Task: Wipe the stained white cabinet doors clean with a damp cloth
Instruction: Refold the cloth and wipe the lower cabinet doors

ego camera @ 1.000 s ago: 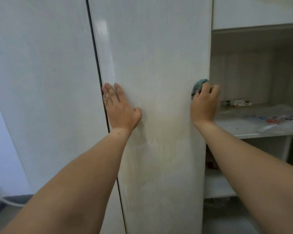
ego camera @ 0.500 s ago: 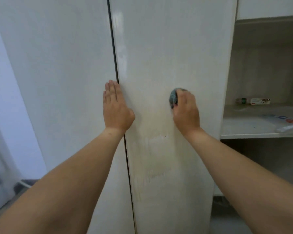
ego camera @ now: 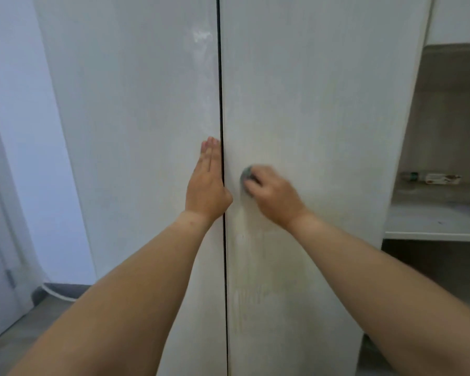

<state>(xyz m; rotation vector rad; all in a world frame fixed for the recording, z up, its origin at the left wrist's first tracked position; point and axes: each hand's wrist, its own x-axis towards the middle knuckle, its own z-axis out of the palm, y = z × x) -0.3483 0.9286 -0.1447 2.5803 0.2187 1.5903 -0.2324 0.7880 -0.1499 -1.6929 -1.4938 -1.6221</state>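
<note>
- Against the right door (ego camera: 323, 104), just right of the dark gap (ego camera: 222, 240) between the two doors: bunched grey cloth (ego camera: 246, 180), pressed flat to the panel at mid height.
- Gripped by the right hand (ego camera: 273, 195), fingers curled over the wad; only its left edge visible past the knuckles. Blurred outline, so finger detail not readable.
- Held bunched rather than spread, probably to concentrate pressure on a small patch.
- Yellowish staining and faint streaks visible below the cloth, running down the lower part of the right door; judged as not yet wiped clean.
- Left hand (ego camera: 208, 183) flat on the left door (ego camera: 133, 131), fingers straight and together, pointing up, thumb side right along the gap. Nothing held.
- Likely purpose of that flat palm: bracing the body and steadying the doors against the wiping push.
- Pale smear high on the left door near the gap; judged as further work remaining.
- Step in hand, as judged: scrubbing the inner edge of the right door.
- Caution: stroke close to the gap; cloth edge liable to catch there.
- Further right: open shelf (ego camera: 432, 226) with a small tube (ego camera: 430, 178) lying on its side, well apart from both hands.
- Far left: pale wall and strip of grey floor.
</note>
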